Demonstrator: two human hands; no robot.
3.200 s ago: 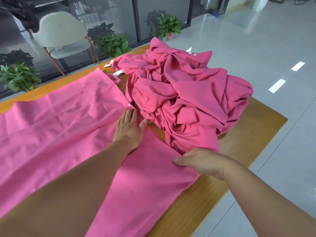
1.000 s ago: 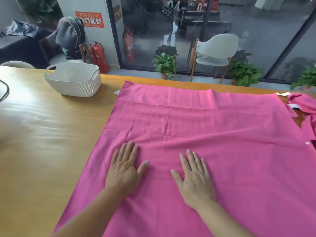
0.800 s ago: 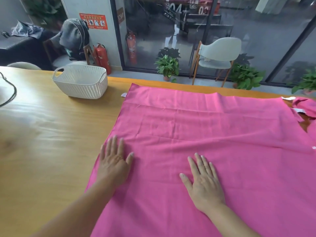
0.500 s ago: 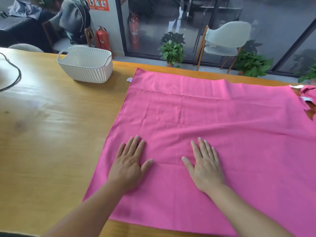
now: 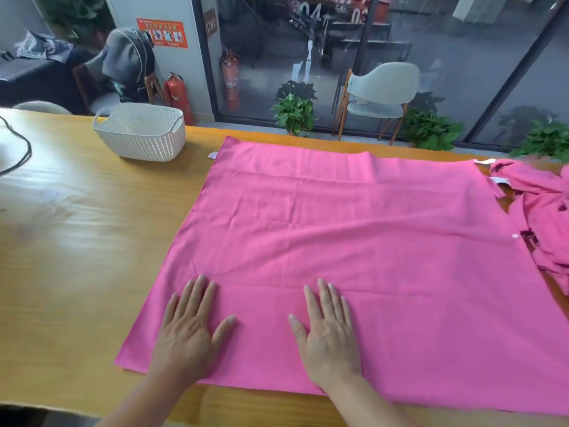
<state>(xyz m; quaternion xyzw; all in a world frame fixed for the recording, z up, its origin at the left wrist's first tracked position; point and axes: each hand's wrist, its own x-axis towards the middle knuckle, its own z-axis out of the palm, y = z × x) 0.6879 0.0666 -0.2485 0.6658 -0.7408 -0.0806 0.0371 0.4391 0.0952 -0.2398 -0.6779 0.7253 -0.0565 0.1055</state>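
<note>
Palms of left hand (image 5: 187,331) and right hand (image 5: 331,334) press flat on pink cloth (image 5: 354,241), fingers spread.

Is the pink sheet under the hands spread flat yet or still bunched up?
Spread flat. The pink sheet lies open on the table, only faint creases showing, with the left hand and right hand pressing it palm-down.

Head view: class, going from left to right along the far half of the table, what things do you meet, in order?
black cable → white basket → spread pink cloth → crumpled pink fabric
</note>
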